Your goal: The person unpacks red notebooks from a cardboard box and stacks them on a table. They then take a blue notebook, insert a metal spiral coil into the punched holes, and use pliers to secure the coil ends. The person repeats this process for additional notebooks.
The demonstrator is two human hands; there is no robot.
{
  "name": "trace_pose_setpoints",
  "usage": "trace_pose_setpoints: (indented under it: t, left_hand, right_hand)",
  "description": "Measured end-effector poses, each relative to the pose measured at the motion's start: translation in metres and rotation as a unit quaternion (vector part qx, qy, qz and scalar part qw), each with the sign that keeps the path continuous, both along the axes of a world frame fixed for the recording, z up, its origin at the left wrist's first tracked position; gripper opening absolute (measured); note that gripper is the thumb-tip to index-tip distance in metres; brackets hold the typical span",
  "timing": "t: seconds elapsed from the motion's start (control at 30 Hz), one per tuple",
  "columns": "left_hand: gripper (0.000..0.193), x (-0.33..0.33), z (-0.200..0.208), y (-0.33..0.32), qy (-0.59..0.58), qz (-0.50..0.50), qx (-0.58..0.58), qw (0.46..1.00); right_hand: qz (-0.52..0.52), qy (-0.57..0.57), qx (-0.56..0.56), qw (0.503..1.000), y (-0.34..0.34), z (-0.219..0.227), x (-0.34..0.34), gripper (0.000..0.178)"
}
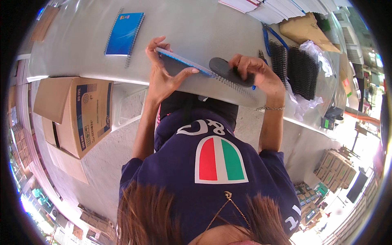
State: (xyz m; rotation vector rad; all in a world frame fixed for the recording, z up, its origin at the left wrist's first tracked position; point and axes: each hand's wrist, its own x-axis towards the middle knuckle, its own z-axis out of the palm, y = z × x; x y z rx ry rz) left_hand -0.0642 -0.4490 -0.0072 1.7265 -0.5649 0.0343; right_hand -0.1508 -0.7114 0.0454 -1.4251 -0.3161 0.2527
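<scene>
Tilted on its edge, a notebook [185, 64] with a dark cover and a blue strip is pinched between the thumb and fingers of my left hand [165, 75]. A thin dark wire coil [234, 85] runs along its edge and sticks out well past the right end. Over that coil, my right hand [257, 73] is closed on a dark, flat pad with rounded ends [220, 65]; whether the pad touches the coil, I cannot tell. Farther left on the table lies a blue notebook [125, 34] with its coil protruding at the near end.
At right on the grey table [179, 24] are black coils [302, 73], blue-handled pliers [267, 38], crumpled white paper [320, 57] and brown cardboard [306, 28]. Stacked books [275, 10] stand at the far right. Below the table's left edge is an open cardboard box [87, 114].
</scene>
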Motion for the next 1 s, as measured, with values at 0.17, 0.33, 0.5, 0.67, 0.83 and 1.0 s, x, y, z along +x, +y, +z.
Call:
trace_pose_setpoints:
  t: [0.17, 0.33, 0.5, 0.67, 0.83, 1.0]
  left_hand:
    - [0.109, 0.002, 0.000, 0.001, -0.006, -0.019, -0.005, 1.000]
    - [0.101, 0.002, 0.003, 0.001, -0.005, -0.027, 0.014, 1.000]
    - [0.097, 0.006, 0.001, 0.002, 0.009, -0.058, -0.014, 0.998]
    - [0.092, 0.004, 0.005, 0.002, 0.066, -0.078, -0.045, 0.994]
    - [0.075, 0.002, 0.008, 0.001, 0.118, -0.129, -0.064, 0.983]
    - [0.062, -0.004, 0.003, -0.009, 0.135, -0.158, -0.101, 0.973]
  right_hand:
    - [-0.014, 0.015, 0.027, 0.999, -0.004, 0.007, -0.011, 0.065]
    - [-0.056, 0.014, -0.081, 0.995, 0.010, 0.007, -0.006, 0.045]
    - [-0.105, 0.027, -0.163, 0.981, 0.021, 0.015, -0.013, 0.032]
    - [-0.095, 0.068, -0.256, 0.959, 0.027, 0.028, -0.016, 0.024]
    - [-0.136, 0.065, -0.193, 0.970, 0.024, 0.024, -0.020, 0.025]
    - [-0.142, 0.046, -0.210, 0.966, 0.018, 0.029, -0.027, 0.030]
